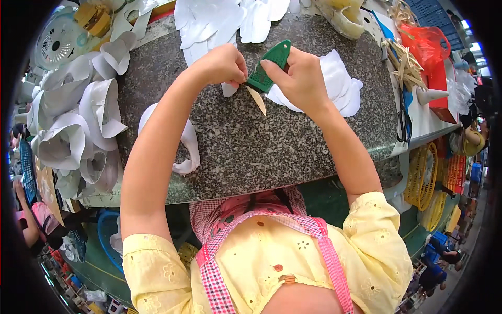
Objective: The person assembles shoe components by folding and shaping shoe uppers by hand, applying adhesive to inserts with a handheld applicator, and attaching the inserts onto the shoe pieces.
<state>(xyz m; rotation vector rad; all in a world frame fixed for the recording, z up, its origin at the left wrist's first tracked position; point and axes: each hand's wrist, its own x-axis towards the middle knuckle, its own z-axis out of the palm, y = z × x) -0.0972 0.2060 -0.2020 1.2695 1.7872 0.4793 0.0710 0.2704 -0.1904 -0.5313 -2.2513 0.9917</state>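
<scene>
My right hand [306, 78] grips a green plastic piece [269, 65], flat and textured, with a pointed end that has a small hole. The thumb lies on its face. Close by, my left hand [225, 65] is closed in a pinch at the green piece's lower end. What the pinch holds is too small to make out. Just below the fingertips a thin tan strip [257, 102] slants down over the stone top. A stack of white shaped sheets [337, 83] lies under and beside my right hand. Beside my left forearm rests a curved white piece [191, 149].
Curled white pieces [86, 118] heap on the left of the speckled stone tabletop [246, 157]. More white sheets [209, 21] lie at the far edge. A white fan [60, 42] stands far left. To the right are a cloudy tub [342, 18], thin sticks [402, 65], scissors [404, 123] and a red bag [426, 47].
</scene>
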